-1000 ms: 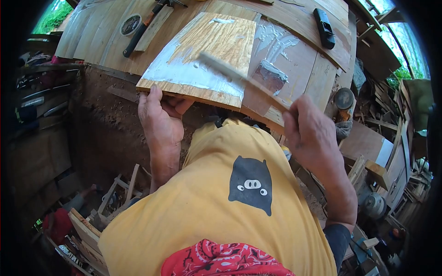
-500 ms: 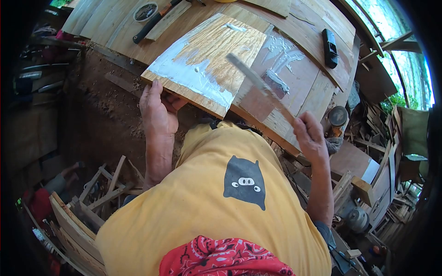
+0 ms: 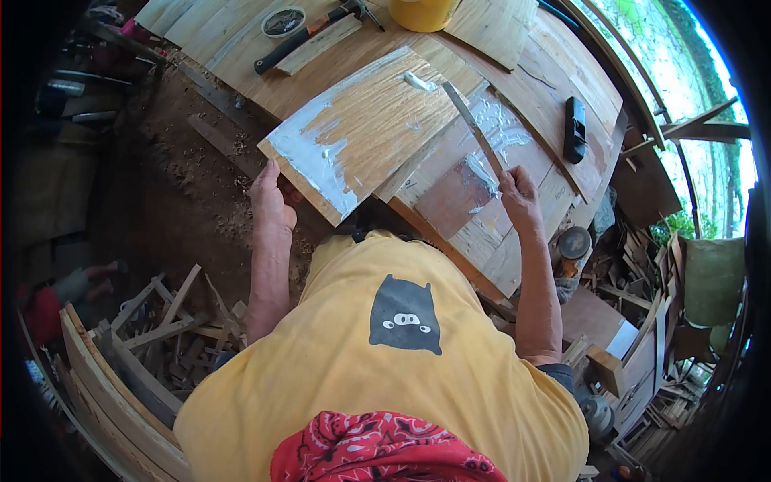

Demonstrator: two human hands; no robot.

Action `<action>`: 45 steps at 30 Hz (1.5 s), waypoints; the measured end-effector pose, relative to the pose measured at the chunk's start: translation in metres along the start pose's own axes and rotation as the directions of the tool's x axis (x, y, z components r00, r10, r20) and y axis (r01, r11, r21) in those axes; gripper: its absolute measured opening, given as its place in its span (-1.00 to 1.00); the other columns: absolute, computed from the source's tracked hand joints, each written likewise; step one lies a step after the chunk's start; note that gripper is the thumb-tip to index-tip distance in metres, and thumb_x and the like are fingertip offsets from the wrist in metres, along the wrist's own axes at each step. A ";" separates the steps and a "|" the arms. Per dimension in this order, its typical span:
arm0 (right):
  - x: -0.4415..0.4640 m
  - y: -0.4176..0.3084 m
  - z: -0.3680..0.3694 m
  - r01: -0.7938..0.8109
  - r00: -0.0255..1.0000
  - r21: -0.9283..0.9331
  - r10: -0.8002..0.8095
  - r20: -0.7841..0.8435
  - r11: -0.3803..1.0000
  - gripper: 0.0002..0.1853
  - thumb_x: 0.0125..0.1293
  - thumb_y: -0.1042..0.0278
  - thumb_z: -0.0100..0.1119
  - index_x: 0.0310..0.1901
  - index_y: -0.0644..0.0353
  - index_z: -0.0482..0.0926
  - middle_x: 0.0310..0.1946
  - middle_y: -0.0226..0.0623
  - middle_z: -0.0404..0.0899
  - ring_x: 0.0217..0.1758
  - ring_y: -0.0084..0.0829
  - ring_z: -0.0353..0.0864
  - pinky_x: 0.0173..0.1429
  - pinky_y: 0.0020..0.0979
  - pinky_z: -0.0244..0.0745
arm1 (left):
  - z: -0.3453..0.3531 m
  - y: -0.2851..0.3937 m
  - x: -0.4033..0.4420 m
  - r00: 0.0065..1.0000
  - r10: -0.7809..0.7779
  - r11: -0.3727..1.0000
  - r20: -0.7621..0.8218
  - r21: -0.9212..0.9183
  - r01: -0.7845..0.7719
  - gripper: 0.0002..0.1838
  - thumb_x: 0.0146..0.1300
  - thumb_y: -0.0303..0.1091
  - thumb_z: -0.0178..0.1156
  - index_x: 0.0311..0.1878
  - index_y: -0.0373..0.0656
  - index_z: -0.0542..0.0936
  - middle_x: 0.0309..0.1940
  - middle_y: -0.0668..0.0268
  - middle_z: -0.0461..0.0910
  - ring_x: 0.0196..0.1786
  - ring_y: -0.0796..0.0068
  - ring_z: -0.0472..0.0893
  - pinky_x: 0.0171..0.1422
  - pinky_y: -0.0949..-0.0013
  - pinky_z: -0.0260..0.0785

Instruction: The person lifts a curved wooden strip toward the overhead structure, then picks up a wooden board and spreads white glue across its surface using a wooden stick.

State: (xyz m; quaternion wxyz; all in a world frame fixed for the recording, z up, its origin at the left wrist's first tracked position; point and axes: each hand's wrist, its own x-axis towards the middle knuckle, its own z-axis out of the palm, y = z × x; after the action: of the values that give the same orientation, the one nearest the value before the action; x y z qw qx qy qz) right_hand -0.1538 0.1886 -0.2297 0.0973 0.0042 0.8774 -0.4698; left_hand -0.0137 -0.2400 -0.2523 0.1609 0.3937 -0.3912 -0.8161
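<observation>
My left hand (image 3: pixel 273 199) grips the near left edge of a wooden board (image 3: pixel 377 120), its fingers partly hidden beneath. White paste (image 3: pixel 309 165) is smeared along the board's left side, and a small lump of it (image 3: pixel 419 81) lies near the far edge. My right hand (image 3: pixel 520 197) is closed round the near end of a long flat blade (image 3: pixel 474 124), whose far tip is close to the board's far right corner. Under and right of the board, a reddish panel (image 3: pixel 450 197) on the worktable carries more white paste.
A hammer (image 3: pixel 309 36), a round tin (image 3: pixel 283 22) and a yellow bucket (image 3: pixel 422 12) stand or lie at the table's back. A black plane (image 3: pixel 575 130) lies at the right. Scrap wood (image 3: pixel 181 337) is piled at lower left, with another person's legs (image 3: pixel 92 277) beyond.
The board has turned in my left hand, its near corner swinging leftward. My right hand and the blade have moved away from my body, the tip now near the far lump. The view has shifted too.
</observation>
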 end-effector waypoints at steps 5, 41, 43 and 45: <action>0.011 0.005 0.015 -0.033 0.997 0.046 0.030 0.073 0.998 -0.74 0.52 0.18 0.14 -0.26 0.18 0.51 -0.47 -0.50 0.46 -0.42 -0.65 0.36 -0.33 -0.51 0.32 | -0.024 -0.025 0.019 0.997 -0.079 0.996 -0.003 -0.033 0.078 -0.70 0.50 -0.10 0.14 0.11 -0.07 0.58 -0.23 0.38 0.65 -0.29 0.52 0.65 -0.32 0.38 0.52; 0.010 0.034 0.043 0.003 1.000 0.225 -0.004 0.001 0.974 -0.75 0.56 0.14 0.12 -0.23 0.12 0.48 -0.44 -0.52 0.46 -0.46 -0.69 0.33 -0.36 -0.57 0.30 | -0.061 -0.054 0.057 0.974 -0.221 0.963 0.053 -0.143 0.226 -0.62 0.57 0.05 0.01 0.13 -0.03 0.53 -0.20 0.39 0.64 -0.22 0.47 0.64 -0.20 0.32 0.50; 0.006 0.036 0.042 -0.005 1.000 0.228 0.004 0.007 0.974 -0.74 0.56 0.13 0.11 -0.24 0.12 0.47 -0.45 -0.52 0.45 -0.46 -0.69 0.34 -0.36 -0.57 0.29 | -0.068 -0.058 0.060 0.974 -0.220 0.965 0.049 -0.136 0.225 -0.61 0.57 0.06 0.00 0.13 -0.03 0.53 -0.22 0.37 0.65 -0.22 0.44 0.66 -0.19 0.29 0.56; 0.001 0.033 0.040 -0.004 1.000 0.259 0.000 0.015 0.966 -0.73 0.56 0.12 0.11 -0.24 0.12 0.47 -0.45 -0.52 0.45 -0.46 -0.68 0.34 -0.35 -0.57 0.29 | -0.067 -0.059 0.057 0.975 -0.223 0.968 0.023 -0.114 0.224 -0.62 0.57 0.06 -0.03 0.12 -0.01 0.54 -0.16 0.36 0.66 -0.19 0.44 0.65 -0.19 0.28 0.51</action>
State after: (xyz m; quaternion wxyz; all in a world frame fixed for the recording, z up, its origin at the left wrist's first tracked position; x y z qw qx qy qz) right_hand -0.1449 0.1739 -0.2789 0.1027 0.0142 0.8078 -0.5803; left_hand 0.0038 -0.2688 -0.3524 0.0885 0.4215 -0.2972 -0.8522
